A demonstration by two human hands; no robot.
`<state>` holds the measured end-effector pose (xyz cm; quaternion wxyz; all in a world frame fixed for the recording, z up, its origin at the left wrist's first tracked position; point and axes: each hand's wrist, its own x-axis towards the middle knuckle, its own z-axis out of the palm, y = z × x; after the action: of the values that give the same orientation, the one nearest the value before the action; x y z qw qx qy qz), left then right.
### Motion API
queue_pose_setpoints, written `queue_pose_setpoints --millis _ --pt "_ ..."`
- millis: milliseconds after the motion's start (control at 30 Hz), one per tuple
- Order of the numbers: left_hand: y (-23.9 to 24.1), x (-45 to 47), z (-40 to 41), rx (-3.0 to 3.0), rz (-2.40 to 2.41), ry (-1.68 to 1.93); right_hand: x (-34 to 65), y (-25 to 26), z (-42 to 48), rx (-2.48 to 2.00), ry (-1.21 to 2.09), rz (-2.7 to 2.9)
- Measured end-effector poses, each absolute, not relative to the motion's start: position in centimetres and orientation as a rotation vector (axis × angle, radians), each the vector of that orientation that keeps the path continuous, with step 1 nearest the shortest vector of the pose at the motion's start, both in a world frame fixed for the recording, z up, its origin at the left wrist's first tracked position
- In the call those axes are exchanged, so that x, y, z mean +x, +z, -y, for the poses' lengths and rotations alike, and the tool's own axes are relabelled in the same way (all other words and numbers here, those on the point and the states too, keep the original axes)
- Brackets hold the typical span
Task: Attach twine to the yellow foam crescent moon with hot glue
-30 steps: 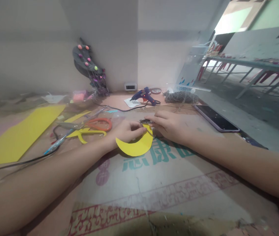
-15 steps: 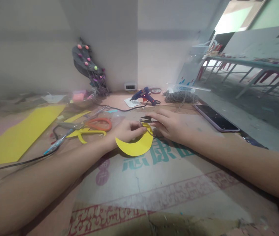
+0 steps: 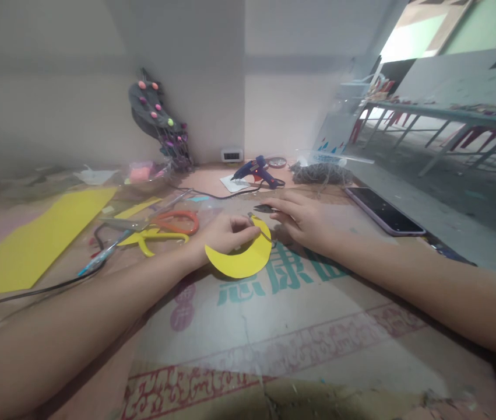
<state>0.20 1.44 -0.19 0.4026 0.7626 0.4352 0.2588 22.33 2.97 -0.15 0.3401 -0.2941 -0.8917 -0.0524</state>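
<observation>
A yellow paper crescent [image 3: 241, 265] is pinched near its upper tip by my left hand [image 3: 231, 233], thumb on top. Close to that tip runs a thin dark strip or cord [image 3: 266, 232], which passes over the paper's right edge; its ends are partly hidden. My right hand [image 3: 298, 219] is closed around small dark thread snips [image 3: 263, 208], whose blades point left and look pressed together. The snips are just above the crescent's tip, apart from it.
Orange-handled scissors [image 3: 178, 221] and yellow-handled scissors [image 3: 160, 236] lie left, beside a yellow sheet [image 3: 50, 239]. A blue glue gun [image 3: 259, 171] stands at the back, its cord trailing left. A phone [image 3: 385, 211] lies right. A grey crescent ornament [image 3: 147, 108] leans against the wall.
The snips' blades have gone from apart to together, and my right hand has shifted slightly away from the crescent's tip. My left hand and the crescent have stayed in place.
</observation>
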Motion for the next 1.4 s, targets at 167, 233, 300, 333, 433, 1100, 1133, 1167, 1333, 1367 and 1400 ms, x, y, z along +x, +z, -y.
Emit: queue_pose_setpoints --millis 167,233,300,333,433,1100,1133,1167,1333,1367,1400 --pt "-0.2 0.2 -1.4 1.945 -1.113 0.638 22.3 -0.1 -3.1 -0.785 -0.132 2.336" --pt "-0.2 0.2 -1.4 1.935 -1.115 0.638 22.3 -0.2 -3.3 -0.782 -0.118 2.323" --pt "-0.2 0.2 -1.4 1.927 -1.113 0.641 22.3 -0.3 -3.5 -0.791 -0.09 2.301" --pt "-0.2 0.2 -1.4 1.924 -1.111 0.643 22.3 -0.3 -3.6 -0.816 -0.077 2.294" --pt "-0.2 0.2 -1.4 1.924 -1.111 0.641 22.3 -0.5 -4.1 -0.941 -0.033 2.291" --pt "-0.3 -0.1 -1.4 2.013 -1.041 0.669 21.1 0.7 -2.2 -0.907 0.369 2.391" --pt "-0.4 -0.1 -1.5 2.005 -1.03 0.671 21.1 0.7 -2.1 -0.91 0.4 2.392" --pt "-0.5 -0.1 -1.5 1.982 -1.015 0.677 21.0 0.6 -2.1 -0.92 0.422 2.384" --pt "-1.0 0.0 -1.6 1.825 -1.022 0.843 21.2 0.5 -2.2 -0.974 0.449 2.327" --pt "-1.1 0.0 -1.7 1.814 -1.049 0.899 21.2 0.5 -2.3 -0.977 0.45 2.321" --pt "-1.1 -0.1 -1.7 1.81 -1.071 0.946 21.2 0.5 -2.3 -0.977 0.449 2.317"
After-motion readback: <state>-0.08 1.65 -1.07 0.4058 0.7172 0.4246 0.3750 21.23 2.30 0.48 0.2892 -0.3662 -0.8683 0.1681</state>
